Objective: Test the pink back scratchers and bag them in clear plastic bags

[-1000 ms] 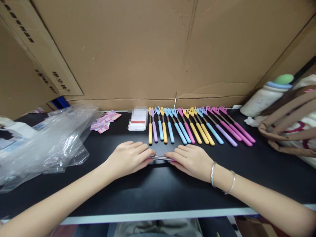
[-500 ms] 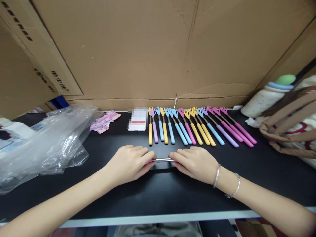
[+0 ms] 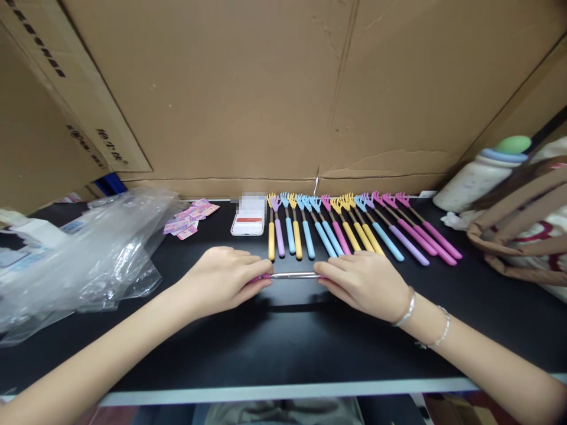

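Between my two hands a telescopic back scratcher (image 3: 294, 275) lies crosswise above the table, its silver rod bare in the middle. My left hand (image 3: 228, 274) is closed around one pink end, and my right hand (image 3: 361, 280) grips the other pink end. Most of both ends is hidden by my fingers. Just beyond the hands, a row of several back scratchers (image 3: 308, 239) in yellow, purple, blue and pink lies on the black table (image 3: 283, 342), claws pointing to the back.
Clear plastic bags (image 3: 106, 254) are heaped at the left. Small pink-purple cards (image 3: 190, 217) and a phone (image 3: 248, 218) lie behind my left hand. At the right stand a white bottle (image 3: 476, 180) and a brown-strapped bag (image 3: 500, 236). Cardboard (image 3: 248, 88) walls the back.
My hands have moved slightly apart and farther from the table's front edge, so more of the silver rod shows between them. Both still grip the back scratcher.
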A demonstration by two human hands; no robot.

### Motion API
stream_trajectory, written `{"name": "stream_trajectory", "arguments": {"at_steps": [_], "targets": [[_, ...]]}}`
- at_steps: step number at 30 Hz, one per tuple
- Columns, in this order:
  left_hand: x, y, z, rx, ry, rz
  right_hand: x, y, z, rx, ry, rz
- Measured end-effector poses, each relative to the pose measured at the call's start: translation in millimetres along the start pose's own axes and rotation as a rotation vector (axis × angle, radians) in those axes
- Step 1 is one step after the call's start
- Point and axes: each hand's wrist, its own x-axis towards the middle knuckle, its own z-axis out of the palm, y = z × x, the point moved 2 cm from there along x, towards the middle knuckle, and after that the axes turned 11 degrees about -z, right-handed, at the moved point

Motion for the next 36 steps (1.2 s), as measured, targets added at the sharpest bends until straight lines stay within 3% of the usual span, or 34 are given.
{"name": "stream_trajectory", "arguments": {"at_steps": [5, 14, 20, 25, 30, 36], "targets": [[1.8, -15.5, -5.6, 0.016, 0.037, 0.024, -5.2, 12.1, -2.4, -0.054, -0.004, 0.012], [-7.6, -38.7, -25.1, 0.246, 0.321, 0.114, -19.1, 36.9, -15.2, -0.201, 0.071, -0.035], [-14.9, -46.4, -32.4, 0.334, 0.363, 0.113, -27.9, 44.8, -23.7, -0.27, 0.072, -0.061], [-44.8, -80.7, -26.1, 0.47, 0.415, 0.036, -84.6, 74.4, -19.1, -0.453, -0.004, 0.036], [-82.4, -114.9, -12.5, 0.512, 0.318, -0.084, -153.0, 108.6, -12.0, -0.461, -0.105, 0.154], [-87.4, -119.8, -11.5, 0.524, 0.233, -0.135, -171.8, 114.0, -17.0, -0.453, -0.162, 0.165]]}}
